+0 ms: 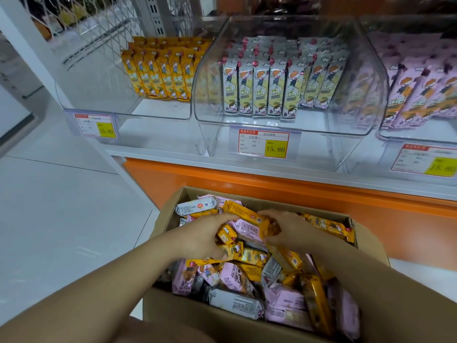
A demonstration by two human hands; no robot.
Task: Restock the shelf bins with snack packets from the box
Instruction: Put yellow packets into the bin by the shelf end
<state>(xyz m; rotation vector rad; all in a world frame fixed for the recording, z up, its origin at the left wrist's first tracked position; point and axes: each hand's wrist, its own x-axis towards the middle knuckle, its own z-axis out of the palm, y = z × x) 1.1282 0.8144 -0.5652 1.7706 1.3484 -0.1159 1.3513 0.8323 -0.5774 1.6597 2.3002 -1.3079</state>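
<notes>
**Head view, both hands inside the cardboard box (170, 219), which sits below the orange front of the shelf (158, 151).**

- **Left hand (202, 237):** grip narrow, with the fingers curled round a small bunch of orange packets (228, 240).
- **Right hand (290, 230):** grip narrow, with the fingers and thumb curled on the end of one long orange packet (247, 215), which lies across the heap between the two hands.
- **Box contents:** a loose jumble of orange, pink packets (286, 297) and white packets (235, 303).
- **Left bin (99, 100):** clear, with orange packets standing upright at its right side.
- **Middle bin (358, 115):** clear, with white-and-yellow packets standing in rows.
- **Right bin (395, 136):** clear, with pink packets.
- **Price tags (263, 144):** these hang at the bin fronts.
</notes>
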